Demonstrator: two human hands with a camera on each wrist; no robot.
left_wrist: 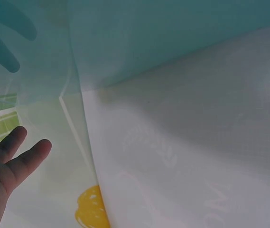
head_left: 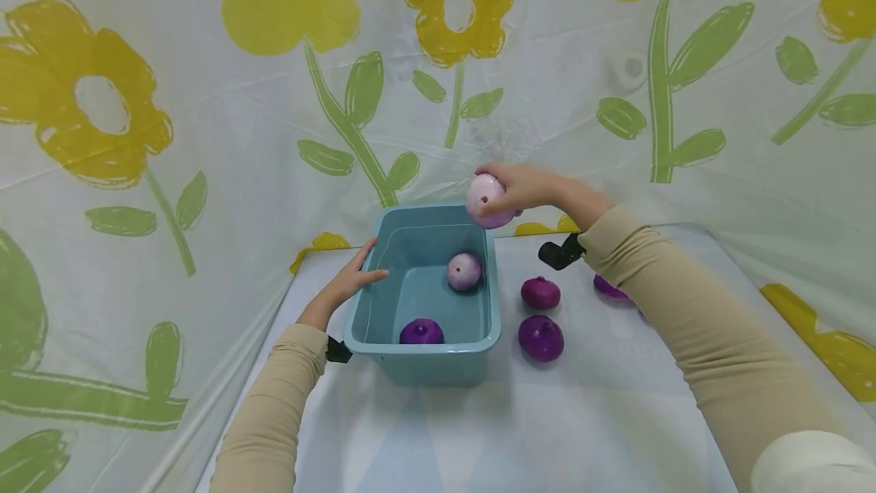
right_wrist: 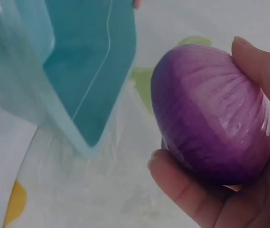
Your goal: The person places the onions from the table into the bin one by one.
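Onion up in the air, and the right hand has it: digits curl round opposite flanks, as the right wrist view shows, leaving one broad purple side uncovered. Sensible hold, I'd judge, because a glossy, rounded body offers no edge to hook and wants pressure from both sides. It hangs by the far right corner of the teal tub, apart from the wall in that close view, and high enough, it seems, to keep off the rim. Across on the other side, the left hand lies along the tub's edge, fingers straight and spread wide, thumb reaching over the rim, nothing in its grasp; probably there to steady a light container, though how hard it presses I cannot tell. Inside we have a pale onion near the right wall and a dark onion close to the near wall, well apart, floor showing between. Out on the white tabletop, a smaller onion and a larger onion sit just beside the tub, handy for the right arm, while a half-hidden onion peeks from behind the right sleeve.
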